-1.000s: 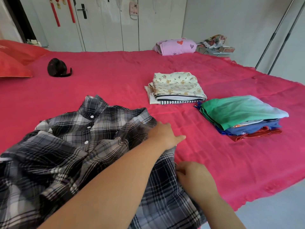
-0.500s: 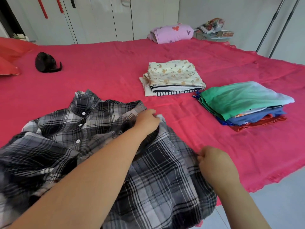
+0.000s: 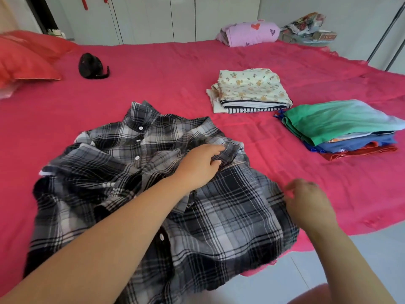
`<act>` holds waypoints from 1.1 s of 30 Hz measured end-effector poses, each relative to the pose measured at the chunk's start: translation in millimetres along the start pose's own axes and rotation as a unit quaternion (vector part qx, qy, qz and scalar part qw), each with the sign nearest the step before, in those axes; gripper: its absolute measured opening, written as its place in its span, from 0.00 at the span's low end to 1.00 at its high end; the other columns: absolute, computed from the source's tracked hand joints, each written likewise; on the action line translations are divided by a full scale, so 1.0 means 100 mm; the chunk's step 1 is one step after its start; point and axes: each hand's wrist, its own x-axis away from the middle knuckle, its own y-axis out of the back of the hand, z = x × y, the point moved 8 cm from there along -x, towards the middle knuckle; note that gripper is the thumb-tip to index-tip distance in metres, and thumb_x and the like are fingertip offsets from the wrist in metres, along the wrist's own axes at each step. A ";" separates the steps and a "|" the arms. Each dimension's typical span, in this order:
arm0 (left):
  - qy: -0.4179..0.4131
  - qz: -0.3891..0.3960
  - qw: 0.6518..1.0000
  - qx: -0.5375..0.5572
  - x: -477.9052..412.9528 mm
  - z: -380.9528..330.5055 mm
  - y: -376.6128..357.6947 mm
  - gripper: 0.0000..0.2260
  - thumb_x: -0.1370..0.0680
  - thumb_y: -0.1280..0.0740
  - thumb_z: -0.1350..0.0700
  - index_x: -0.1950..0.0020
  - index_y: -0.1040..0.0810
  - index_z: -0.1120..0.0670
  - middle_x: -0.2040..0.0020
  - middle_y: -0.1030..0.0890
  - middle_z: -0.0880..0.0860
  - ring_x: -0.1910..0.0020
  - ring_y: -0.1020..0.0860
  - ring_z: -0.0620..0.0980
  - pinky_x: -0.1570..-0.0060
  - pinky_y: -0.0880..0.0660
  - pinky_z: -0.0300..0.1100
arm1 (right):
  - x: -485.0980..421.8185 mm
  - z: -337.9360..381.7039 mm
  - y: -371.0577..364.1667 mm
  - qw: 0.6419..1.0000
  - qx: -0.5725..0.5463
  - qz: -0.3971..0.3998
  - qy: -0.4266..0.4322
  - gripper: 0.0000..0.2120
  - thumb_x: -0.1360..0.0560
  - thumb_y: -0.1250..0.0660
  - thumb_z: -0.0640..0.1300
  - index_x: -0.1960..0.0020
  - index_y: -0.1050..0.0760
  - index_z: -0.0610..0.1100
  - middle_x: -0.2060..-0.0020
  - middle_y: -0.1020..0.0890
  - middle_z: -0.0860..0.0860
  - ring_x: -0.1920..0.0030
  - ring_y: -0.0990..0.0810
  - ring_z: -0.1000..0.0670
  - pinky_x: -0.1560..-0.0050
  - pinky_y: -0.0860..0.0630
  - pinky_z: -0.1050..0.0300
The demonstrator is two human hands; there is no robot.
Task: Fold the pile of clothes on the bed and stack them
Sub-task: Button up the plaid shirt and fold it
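Two red pillows point(image 3: 26, 62), far left, both cut by the frame edge. One black object point(image 3: 93, 66) on the bed point(image 3: 175, 73), kind unclear. One plaid shirt point(image 3: 122, 172), unfolded, near left, partly hidden under the left forearm. The left hand point(image 3: 197, 166) pinches a fold of it. The right hand point(image 3: 308, 204) is blurred at the shirt's right edge, its grip indiscernible. Two folded piles, right: the floral-topped stack point(image 3: 252, 88), farther, and the green-topped stack point(image 3: 333, 121), nearer. One pink garment point(image 3: 249, 34), far right.

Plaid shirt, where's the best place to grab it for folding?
The plaid shirt lies buttons up, collar far. So probably pinch its right edge, at the bunched shoulder and hem corner, coming from the right, to fold toward the buttons.
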 end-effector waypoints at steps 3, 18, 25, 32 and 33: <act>-0.003 -0.020 0.999 -0.036 0.22 0.12 0.17 0.18 0.21 0.38 0.57 0.31 0.30 0.51 0.35 0.26 0.51 0.37 0.28 0.49 0.37 0.33 0.43 | 0.18 0.18 -0.19 0.994 -0.009 0.104 0.043 0.16 0.30 0.30 0.55 0.65 0.32 0.47 0.68 0.26 0.52 0.62 0.27 0.47 0.69 0.36 0.58; 0.076 -0.105 0.987 -0.097 1.51 0.86 0.72 0.17 0.20 0.39 0.53 0.31 0.31 0.50 0.31 0.31 0.48 0.32 0.35 0.45 0.38 0.44 0.33 | 0.31 0.22 -0.13 0.985 0.128 0.107 0.033 0.03 0.30 0.31 0.38 0.58 0.25 0.39 0.58 0.21 0.39 0.52 0.21 0.39 0.59 0.28 0.54; 0.113 -0.016 0.982 -0.148 1.83 1.21 0.55 0.29 0.22 0.42 0.42 0.24 0.50 0.46 0.23 0.49 0.48 0.24 0.51 0.49 0.28 0.52 0.45 | 0.74 1.24 -0.23 0.949 -0.039 0.002 0.311 0.20 0.30 0.28 0.44 0.39 0.24 0.43 0.43 0.22 0.41 0.41 0.25 0.39 0.36 0.31 0.47; 0.111 0.066 0.972 -0.197 1.98 1.37 0.52 0.29 0.22 0.42 0.41 0.24 0.49 0.45 0.23 0.52 0.47 0.24 0.52 0.50 0.27 0.51 0.49 | 0.73 1.34 -0.61 0.942 0.047 0.126 0.307 0.23 0.26 0.34 0.52 0.32 0.30 0.49 0.36 0.27 0.47 0.35 0.29 0.45 0.34 0.33 0.53; 0.094 0.034 0.977 -0.188 1.93 1.32 0.62 0.27 0.22 0.41 0.42 0.24 0.45 0.45 0.23 0.48 0.47 0.25 0.49 0.49 0.28 0.49 0.47 | 0.70 1.41 -0.51 0.946 0.011 0.100 0.310 0.21 0.26 0.33 0.51 0.35 0.27 0.48 0.41 0.24 0.47 0.39 0.26 0.45 0.37 0.31 0.54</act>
